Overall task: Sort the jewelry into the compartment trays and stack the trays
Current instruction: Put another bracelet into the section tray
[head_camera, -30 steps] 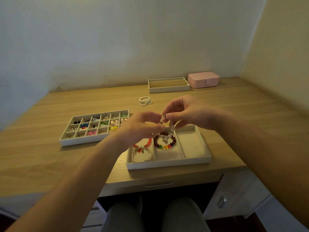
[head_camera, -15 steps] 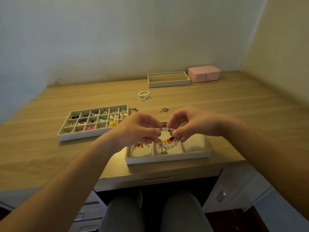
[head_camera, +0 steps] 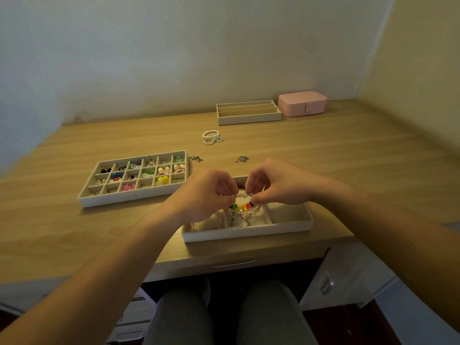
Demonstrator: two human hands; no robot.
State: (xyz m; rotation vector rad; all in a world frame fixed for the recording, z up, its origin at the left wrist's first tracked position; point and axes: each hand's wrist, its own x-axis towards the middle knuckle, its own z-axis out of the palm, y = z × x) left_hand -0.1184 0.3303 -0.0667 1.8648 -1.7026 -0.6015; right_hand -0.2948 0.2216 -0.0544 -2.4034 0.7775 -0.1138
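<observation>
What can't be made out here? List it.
Head view:
Ends of the pale beaded bracelet: hidden by fingers of the left hand and right hand.
Left compartment of the near white three-compartment tray: partly under the left hand.
Kind of small metal charms on the wooden desk: too small.
Floor of the far beige slotted tray: behind its front wall.

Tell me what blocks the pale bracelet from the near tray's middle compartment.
Only the multicoloured bead bracelet, already lying there in the near tray, beneath the pale bracelet pinched by left hand and right hand.
</observation>
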